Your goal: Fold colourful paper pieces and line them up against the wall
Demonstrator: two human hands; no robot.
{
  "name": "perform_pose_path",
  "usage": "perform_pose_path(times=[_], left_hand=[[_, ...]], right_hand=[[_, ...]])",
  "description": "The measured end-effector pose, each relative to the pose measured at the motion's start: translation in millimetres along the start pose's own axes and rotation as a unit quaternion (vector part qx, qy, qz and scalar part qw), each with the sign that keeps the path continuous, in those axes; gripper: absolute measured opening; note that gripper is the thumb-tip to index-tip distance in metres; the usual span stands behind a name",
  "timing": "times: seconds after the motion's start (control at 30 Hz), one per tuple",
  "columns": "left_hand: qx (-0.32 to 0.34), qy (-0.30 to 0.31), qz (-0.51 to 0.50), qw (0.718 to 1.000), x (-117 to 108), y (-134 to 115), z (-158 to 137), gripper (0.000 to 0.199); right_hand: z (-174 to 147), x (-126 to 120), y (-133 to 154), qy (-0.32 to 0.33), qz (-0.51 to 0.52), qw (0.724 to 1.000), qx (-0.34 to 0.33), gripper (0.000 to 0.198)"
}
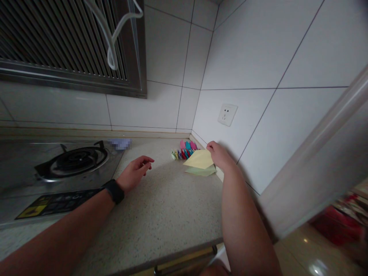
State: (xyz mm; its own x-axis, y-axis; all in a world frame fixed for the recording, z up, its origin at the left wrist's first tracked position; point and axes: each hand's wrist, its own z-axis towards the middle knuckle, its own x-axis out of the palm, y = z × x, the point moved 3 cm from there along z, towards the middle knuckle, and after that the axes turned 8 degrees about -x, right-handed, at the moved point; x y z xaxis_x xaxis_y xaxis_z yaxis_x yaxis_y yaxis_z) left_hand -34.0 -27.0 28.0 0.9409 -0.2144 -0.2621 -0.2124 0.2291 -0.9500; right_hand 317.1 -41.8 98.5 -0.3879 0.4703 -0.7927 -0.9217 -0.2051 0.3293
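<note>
My right hand (219, 154) is closed on the edge of a pale yellow sheet of paper (199, 158), lifting it at a tilt. Beneath it a pale green sheet of paper (201, 171) lies on the counter. Just behind the sheets stand small folded paper pieces (184, 154) in several colours, lined up in rows and partly hidden by the yellow sheet. My left hand (137, 171), with a black watch on the wrist, hovers over the counter to the left. Its fingers are loosely bent and apart, holding nothing.
A gas stove (76, 159) is set into the speckled counter (169, 214) on the left, with a blurred bluish item (120, 143) at its corner. The range hood (71, 46) and a hanging white cable (112, 50) are above. A socket (227, 114) is on the right tiled wall.
</note>
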Motion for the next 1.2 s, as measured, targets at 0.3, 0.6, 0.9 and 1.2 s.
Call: perform_pose_path(times=[0.3, 0.6, 0.9, 1.2], left_hand=[[0.005, 0.024, 0.02, 0.999, 2.2, 2.5, -0.4, 0.028], [0.012, 0.03, 0.076, 0.997, 1.1, 6.1, 0.9, 0.026], [0.027, 0.03, 0.087, 0.995, 2.0, 3.2, -1.2, 0.025], [0.031, 0.058, 0.138, 0.988, 1.4, 3.5, -0.9, 0.027]], right_hand=[[-7.4, 8.8, -15.7, 0.082, -0.061, 0.995, 0.005, 0.016], [-1.8, 4.3, 16.6, -0.002, -0.065, 0.991, -0.116, 0.018], [-7.7, 48.0, 34.1, 0.212, -0.066, 0.965, -0.136, 0.009], [-5.5, 51.6, 24.8, 0.278, -0.088, 0.952, -0.095, 0.01]])
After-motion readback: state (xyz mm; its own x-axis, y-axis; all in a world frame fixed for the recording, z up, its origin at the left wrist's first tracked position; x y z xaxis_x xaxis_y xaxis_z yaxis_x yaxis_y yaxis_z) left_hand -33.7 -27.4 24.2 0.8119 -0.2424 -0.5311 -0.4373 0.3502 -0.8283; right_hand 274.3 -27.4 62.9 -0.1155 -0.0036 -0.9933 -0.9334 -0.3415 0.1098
